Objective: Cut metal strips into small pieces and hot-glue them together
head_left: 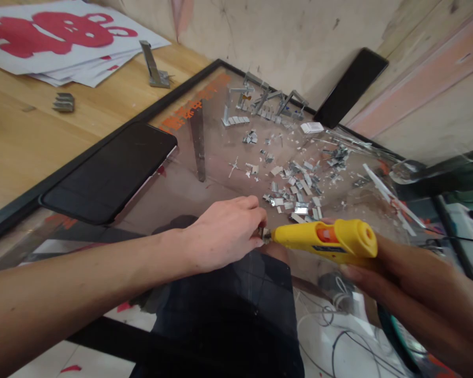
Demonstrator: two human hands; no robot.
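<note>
My right hand (394, 268) is wrapped round the handle of a yellow glue gun (323, 239), whose nozzle points left. Close in front of the nozzle, my left hand (228, 231) pinches a small greyish piece (265, 234), mostly hidden by the fingers. I cannot tell whether the nozzle touches it. Beyond both hands, many small silvery cut pieces (299, 189) lie scattered on the glass tabletop (216, 181). Several grey bent-strip assemblies (260, 102) stand along its far edge.
A dark phone (114, 170) lies at the left of the glass; another black phone (352, 86) leans against the wall. A white eraser-like block (312, 127) sits near it. On the wooden table (114, 105) are printed sheets (63, 37) and a grey stand-like piece (154, 68). Cables (347, 336) lie below.
</note>
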